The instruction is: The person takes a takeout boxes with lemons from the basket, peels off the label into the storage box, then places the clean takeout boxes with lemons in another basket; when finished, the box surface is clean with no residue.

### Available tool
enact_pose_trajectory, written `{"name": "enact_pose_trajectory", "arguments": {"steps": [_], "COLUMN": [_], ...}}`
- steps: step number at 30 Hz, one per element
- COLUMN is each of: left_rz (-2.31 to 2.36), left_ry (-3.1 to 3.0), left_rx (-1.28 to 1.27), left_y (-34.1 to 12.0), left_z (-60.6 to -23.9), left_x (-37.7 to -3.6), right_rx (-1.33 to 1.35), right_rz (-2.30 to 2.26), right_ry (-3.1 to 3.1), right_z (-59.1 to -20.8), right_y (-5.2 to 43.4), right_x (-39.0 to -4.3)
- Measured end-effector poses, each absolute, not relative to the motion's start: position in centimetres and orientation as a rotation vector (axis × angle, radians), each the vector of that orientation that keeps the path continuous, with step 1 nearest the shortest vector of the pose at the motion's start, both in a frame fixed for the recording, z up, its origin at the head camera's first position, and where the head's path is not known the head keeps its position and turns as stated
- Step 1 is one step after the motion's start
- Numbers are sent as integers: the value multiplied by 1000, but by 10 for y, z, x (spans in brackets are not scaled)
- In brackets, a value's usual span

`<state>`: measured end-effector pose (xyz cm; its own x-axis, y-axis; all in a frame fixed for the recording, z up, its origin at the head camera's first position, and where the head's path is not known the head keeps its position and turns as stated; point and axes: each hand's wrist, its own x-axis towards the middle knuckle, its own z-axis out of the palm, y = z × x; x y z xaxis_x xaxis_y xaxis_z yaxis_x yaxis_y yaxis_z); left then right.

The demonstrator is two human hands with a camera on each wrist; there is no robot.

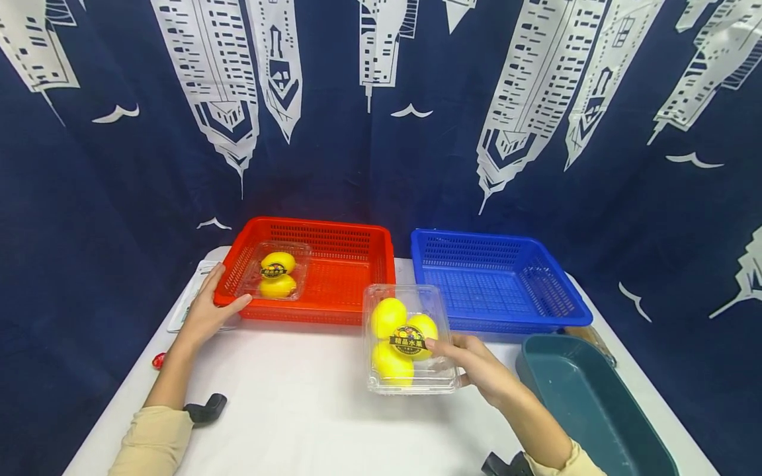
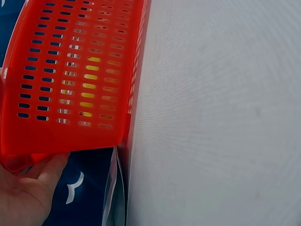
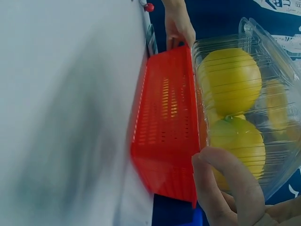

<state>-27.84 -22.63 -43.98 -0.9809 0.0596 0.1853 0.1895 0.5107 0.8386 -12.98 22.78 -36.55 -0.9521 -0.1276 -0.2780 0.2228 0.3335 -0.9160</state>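
My right hand (image 1: 476, 363) grips the right edge of a clear plastic fruit box (image 1: 443, 377), thumb on the lid by its dark round label. Three yellow, lemon-like fruits (image 1: 389, 317) lie inside the box, held up in front of the baskets. In the right wrist view, curled fingers (image 3: 244, 183) press the ribbed underside. My left hand (image 1: 205, 311) holds the red basket (image 1: 333, 311) by its front left corner, thumb along the front rim. A second clear box (image 1: 300, 264) with two yellow fruits rests in that basket's left part.
To the right stands a blue basket (image 1: 476, 284), with a dark teal tub (image 1: 589, 390) in front of it. A brown packet (image 1: 592, 340) lies beside the tub. Flat packaging (image 1: 190, 297) and a small red item (image 1: 159, 360) are at the left table edge.
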Motion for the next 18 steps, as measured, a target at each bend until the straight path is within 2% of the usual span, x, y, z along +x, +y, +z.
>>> {"name": "enact_pose_trajectory", "arguments": {"steps": [8,18], "left_rz": [-1491,-1498], "left_ry": [-2606,-2617], "left_rx": [-229,-217], "left_y": [-227,-227], "left_z": [-439,-439], "left_x": [-279,-279], "right_rx": [2,55], "right_rz": [-1706,-1765], "right_ry": [2222,2132], "right_z": [-382,-405], "right_y": [230,235], "right_x": [-112,-101]}}
